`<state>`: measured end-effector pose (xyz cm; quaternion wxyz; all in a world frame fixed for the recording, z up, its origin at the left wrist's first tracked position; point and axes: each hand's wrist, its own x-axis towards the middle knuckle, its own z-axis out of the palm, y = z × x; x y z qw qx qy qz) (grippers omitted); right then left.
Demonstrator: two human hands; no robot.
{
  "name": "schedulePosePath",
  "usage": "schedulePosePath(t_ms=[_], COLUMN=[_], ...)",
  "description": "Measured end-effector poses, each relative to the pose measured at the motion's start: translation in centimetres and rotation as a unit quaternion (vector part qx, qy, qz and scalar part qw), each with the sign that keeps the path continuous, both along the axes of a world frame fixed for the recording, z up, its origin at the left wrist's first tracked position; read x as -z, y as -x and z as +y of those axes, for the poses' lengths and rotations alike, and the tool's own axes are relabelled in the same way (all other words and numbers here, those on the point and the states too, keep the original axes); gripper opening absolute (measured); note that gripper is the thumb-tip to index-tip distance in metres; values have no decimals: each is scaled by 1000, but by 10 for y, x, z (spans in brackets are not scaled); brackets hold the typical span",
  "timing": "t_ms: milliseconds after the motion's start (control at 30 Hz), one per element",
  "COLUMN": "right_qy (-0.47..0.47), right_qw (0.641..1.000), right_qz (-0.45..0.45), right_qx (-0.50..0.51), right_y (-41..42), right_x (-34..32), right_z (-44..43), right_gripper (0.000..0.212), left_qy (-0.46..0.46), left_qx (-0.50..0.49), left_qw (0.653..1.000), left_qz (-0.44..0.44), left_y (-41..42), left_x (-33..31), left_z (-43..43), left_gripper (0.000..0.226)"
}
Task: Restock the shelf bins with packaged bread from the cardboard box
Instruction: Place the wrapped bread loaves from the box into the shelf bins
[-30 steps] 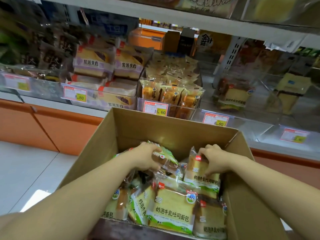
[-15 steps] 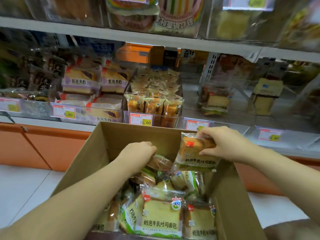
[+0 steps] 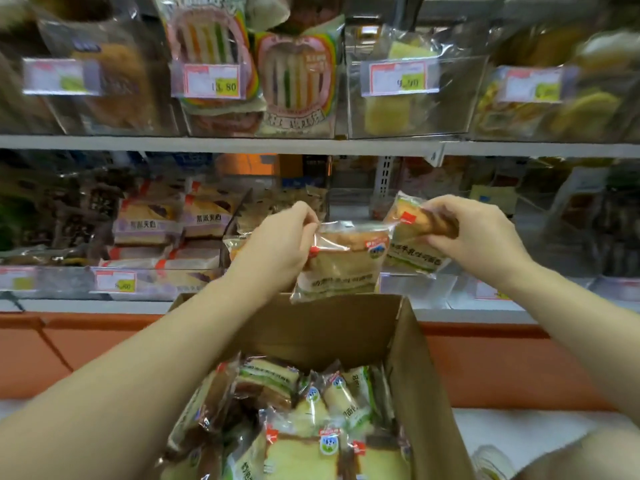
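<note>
My left hand (image 3: 277,244) pinches the top corner of a packaged toast loaf (image 3: 341,263), which hangs above the far wall of the cardboard box (image 3: 426,372). My right hand (image 3: 474,237) grips a second packaged loaf (image 3: 412,244) by its upper end, lifted in front of the clear shelf bin (image 3: 415,285) on the lower shelf. Several more loaves (image 3: 301,452) in clear, green-printed wrappers lie inside the box below my arms.
Clear bins with price tags line two shelves. Purple-labelled bread packs (image 3: 149,223) fill the lower left bin, rainbow sandwich packs (image 3: 294,81) the upper one. An orange base panel (image 3: 502,368) runs under the shelf. The white shelf edge (image 3: 311,145) crosses above my hands.
Both hands rose out of the box, each with a loaf, toward the lower shelf. The left loaf has left the box. My view tilted upward, showing the upper shelf.
</note>
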<state>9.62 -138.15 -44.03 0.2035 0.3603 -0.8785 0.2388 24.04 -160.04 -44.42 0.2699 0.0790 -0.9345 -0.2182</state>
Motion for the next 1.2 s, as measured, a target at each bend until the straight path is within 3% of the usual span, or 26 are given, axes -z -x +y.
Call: schedulePosePath(t_ms=[200, 400, 633, 767, 900, 1033, 1100, 1200], right_qy=[6, -19, -146, -149, -178, -235, -211, -80], right_qw=[999, 998, 983, 978, 970, 960, 968, 985], right_qz=[-11, -30, -111, -133, -137, -128, -126, -153], right_qx=[40, 43, -4, -56, -96, -77, -48, -13], right_y=[41, 94, 151, 177, 191, 201, 202, 190], right_x=[1, 12, 33, 39, 43, 50, 46, 39], right_z=[-1, -15, -46, -52, -59, -60, -55, -37], right_gripper=[38, 38, 44, 18, 15, 36, 43, 40], left_qy=[-93, -54, 40, 30, 1, -28, -48, -126], left_qx=[17, -13, -11, -9, 8, -13, -16, -13], left_qw=[995, 998, 995, 982, 970, 968, 965, 958], left_qz=[39, 26, -93, -185, -243, -250, -259, -256], left_y=[52, 102, 161, 190, 210, 230, 238, 253], left_x=[-28, -14, 23, 44, 62, 73, 77, 84], left_z=[15, 13, 20, 11, 6, 6, 10, 15], left_gripper=[16, 14, 17, 20, 23, 25, 24, 22])
